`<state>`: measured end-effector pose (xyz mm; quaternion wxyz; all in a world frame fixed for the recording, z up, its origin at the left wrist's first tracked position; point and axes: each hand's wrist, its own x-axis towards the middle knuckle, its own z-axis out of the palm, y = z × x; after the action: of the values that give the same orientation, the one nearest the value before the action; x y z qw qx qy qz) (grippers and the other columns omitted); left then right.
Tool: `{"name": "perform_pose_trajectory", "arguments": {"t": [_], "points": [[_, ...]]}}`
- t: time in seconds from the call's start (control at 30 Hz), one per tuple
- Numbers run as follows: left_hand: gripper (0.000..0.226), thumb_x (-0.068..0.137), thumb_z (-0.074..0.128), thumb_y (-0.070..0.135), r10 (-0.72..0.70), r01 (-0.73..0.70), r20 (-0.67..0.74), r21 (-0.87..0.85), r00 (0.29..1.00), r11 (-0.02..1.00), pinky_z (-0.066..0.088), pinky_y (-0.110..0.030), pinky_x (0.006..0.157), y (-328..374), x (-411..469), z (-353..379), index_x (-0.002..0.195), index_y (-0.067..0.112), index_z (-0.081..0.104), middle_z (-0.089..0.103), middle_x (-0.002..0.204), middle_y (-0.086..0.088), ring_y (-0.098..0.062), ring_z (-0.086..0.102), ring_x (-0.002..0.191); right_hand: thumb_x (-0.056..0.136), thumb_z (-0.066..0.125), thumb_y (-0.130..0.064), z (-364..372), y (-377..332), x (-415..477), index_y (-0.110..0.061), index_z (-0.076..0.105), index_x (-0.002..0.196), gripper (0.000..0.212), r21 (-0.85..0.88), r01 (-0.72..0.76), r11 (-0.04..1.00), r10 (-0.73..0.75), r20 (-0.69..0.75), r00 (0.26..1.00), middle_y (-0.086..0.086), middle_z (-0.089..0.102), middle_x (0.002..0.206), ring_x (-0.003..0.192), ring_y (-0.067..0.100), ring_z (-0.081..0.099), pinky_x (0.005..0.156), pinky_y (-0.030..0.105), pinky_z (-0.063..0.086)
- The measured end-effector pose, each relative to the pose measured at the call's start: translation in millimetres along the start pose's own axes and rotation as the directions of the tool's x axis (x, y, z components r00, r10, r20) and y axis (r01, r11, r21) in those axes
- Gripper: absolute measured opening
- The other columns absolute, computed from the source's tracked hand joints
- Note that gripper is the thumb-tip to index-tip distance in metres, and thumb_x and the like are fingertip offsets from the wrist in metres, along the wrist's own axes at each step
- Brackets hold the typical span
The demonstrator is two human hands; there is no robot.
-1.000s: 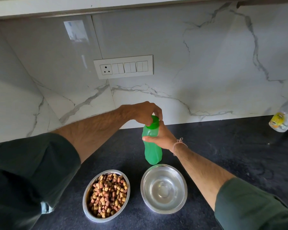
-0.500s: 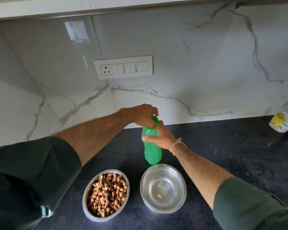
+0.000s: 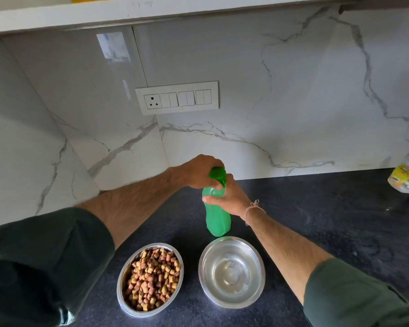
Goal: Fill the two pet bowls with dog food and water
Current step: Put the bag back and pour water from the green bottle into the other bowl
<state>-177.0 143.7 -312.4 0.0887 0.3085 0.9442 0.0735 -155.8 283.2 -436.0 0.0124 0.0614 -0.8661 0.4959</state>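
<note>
The green bottle (image 3: 217, 218) is standing upright on the dark bench (image 3: 316, 208) at the centre of the frame, just behind the two steel bowls. The right hand (image 3: 227, 199) is grasping it, fingers wrapped round its upper body. The left hand (image 3: 196, 172) is reaching in from the left with its fingers curled over the green cap (image 3: 217, 174), which is sitting tilted on the neck; whether it is being opened or closed is not showing. The bowl at lower centre-left (image 3: 120, 291) is carrying a good heap of brown and tan dog food (image 3: 151, 277), so that half is looking done. The bowl just to its right (image 3: 262, 277), close to the first without touching it, appears to be holding clear water (image 3: 232, 272), with small bubbles near its lower edge, though the level is hard to read against the shiny steel. By my reading, the task is nearing its end, with only the cap and perhaps a top-up remaining. Around them, a marble backsplash (image 3: 269, 90) is rising behind the bench with a white switch panel (image 3: 177, 97) at upper centre, and a clear bottle with a yellow label (image 3: 406, 175) is showing at the right edge, well apart. Nothing is blocking either bowl, though the bottle's base is sitting very near the water bowl's rim.
</note>
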Motion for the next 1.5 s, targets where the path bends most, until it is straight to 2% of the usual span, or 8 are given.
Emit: {"name": "perform_pose_trajectory", "arguments": {"t": [0.2, 0.43, 0.57, 0.7, 0.9, 1.07, 1.2, 1.5], "points": [[0.056, 0.094, 0.073, 0.027, -0.086, 0.071, -0.087, -0.157, 0.993, 0.985, 0.043, -0.031, 0.100, -2.0, -12.3, 13.4, 0.144, 0.015, 0.052, 0.058, 0.141, -0.008, -0.025, 0.053, 0.127, 0.069, 0.090, -0.040, 3.9, -3.2, -1.7, -0.023, 0.053, 0.115, 0.062, 0.012, 0.021, 1.000, -0.021, -0.016, 1.000, -0.007, 0.062, 0.104, 0.092, 0.011, 0.067, 0.079, 0.028, 0.059], [0.056, 0.093, 0.074, 0.020, -0.198, 0.090, -0.226, -0.414, 0.954, 0.906, 0.047, -0.029, 0.096, -0.2, -37.7, 4.3, 0.145, 0.019, 0.053, 0.056, 0.139, -0.007, -0.024, 0.054, 0.125, 0.053, 0.094, -0.052, 0.5, -7.4, -21.3, -0.028, 0.031, 0.140, 0.110, 0.099, -0.050, 0.994, 0.047, 0.030, 0.998, -0.009, 0.055, 0.123, 0.110, 0.012, 0.061, 0.093, 0.037, 0.058], [0.054, 0.092, 0.075, 0.019, -0.232, 0.011, -0.312, -0.575, 0.921, 0.818, 0.043, -0.028, 0.100, 6.0, -59.6, -31.4, 0.143, 0.021, 0.056, 0.056, 0.140, -0.002, -0.019, 0.053, 0.124, 0.061, 0.096, -0.041, -9.0, -18.9, -40.0, -0.031, 0.026, 0.142, 0.107, 0.072, -0.048, 0.996, 0.047, 0.012, 0.999, -0.009, 0.053, 0.122, 0.114, 0.015, 0.059, 0.093, 0.036, 0.058], [0.053, 0.093, 0.074, 0.018, -0.231, -0.085, -0.377, -0.660, 0.897, 0.746, 0.042, -0.017, 0.087, 18.3, -86.8, -56.8, 0.142, 0.023, 0.056, 0.057, 0.128, 0.005, -0.013, 0.054, 0.112, 0.070, 0.093, -0.038, -19.3, -42.9, -57.6, -0.025, 0.038, 0.132, 0.083, 0.050, -0.036, 0.998, 0.038, -0.037, 0.999, -0.006, 0.060, 0.117, 0.108, 0.017, 0.063, 0.086, 0.032, 0.058], [0.076, 0.088, 0.080, 0.038, -0.236, -0.136, -0.398, -0.712, 0.886, 0.689, 0.051, -0.033, 0.098, 28.9, -123.7, -58.0, 0.152, 0.026, 0.040, 0.056, 0.135, 0.003, -0.017, 0.060, 0.115, 0.063, 0.094, -0.045, -22.9, -75.5, -83.8, -0.025, 0.049, 0.125, 0.079, 0.030, 0.001, 1.000, 0.004, -0.168, 0.986, -0.007, 0.065, 0.114, 0.105, 0.017, 0.066, 0.090, 0.041, 0.059], [0.100, 0.077, 0.087, 0.046, -0.250, -0.094, -0.294, -0.799, 0.923, 0.593, 0.050, -0.045, 0.109, 27.6, -155.0, -27.6, 0.155, 0.025, 0.029, 0.053, 0.145, 0.002, -0.021, 0.057, 0.125, 0.064, 0.093, -0.051, -29.4, -119.4, -110.1, -0.025, 0.053, 0.127, 0.079, 0.055, 0.090, 0.994, -0.071, -0.286, 0.955, -0.010, 0.067, 0.113, 0.103, 0.010, 0.066, 0.084, 0.030, 0.057], [0.102, 0.073, 0.091, 0.044, -0.199, -0.138, -0.318, -0.783, 0.927, 0.606, 0.057, -0.033, 0.095, 36.2, -180.2, -18.5, 0.153, 0.027, 0.030, 0.055, 0.140, 0.005, -0.014, 0.058, 0.122, 0.072, 0.089, -0.049, -45.2, -174.5, -132.5, -0.025, 0.061, 0.123, 0.064, 0.100, 0.204, 0.974, -0.151, -0.387, 0.910, -0.018, 0.071, 0.107, 0.093, -0.006, 0.066, 0.073, 0.012, 0.050], [0.080, 0.083, 0.083, 0.039, -0.105, -0.451, -0.721, -0.533, 0.685, 0.716, 0.057, -0.022, 0.080, 93.2, -206.5, -135.7, 0.146, 0.016, 0.042, 0.062, 0.124, 0.003, -0.009, 0.063, 0.104, 0.077, 0.083, -0.056, -117.9, -318.5, -150.3, -0.021, 0.063, 0.126, 0.064, 0.006, 0.480, 0.877, -0.385, -0.589, 0.711, -0.012, 0.073, 0.111, 0.096, -0.002, 0.069, 0.082, 0.020, 0.057]]}}
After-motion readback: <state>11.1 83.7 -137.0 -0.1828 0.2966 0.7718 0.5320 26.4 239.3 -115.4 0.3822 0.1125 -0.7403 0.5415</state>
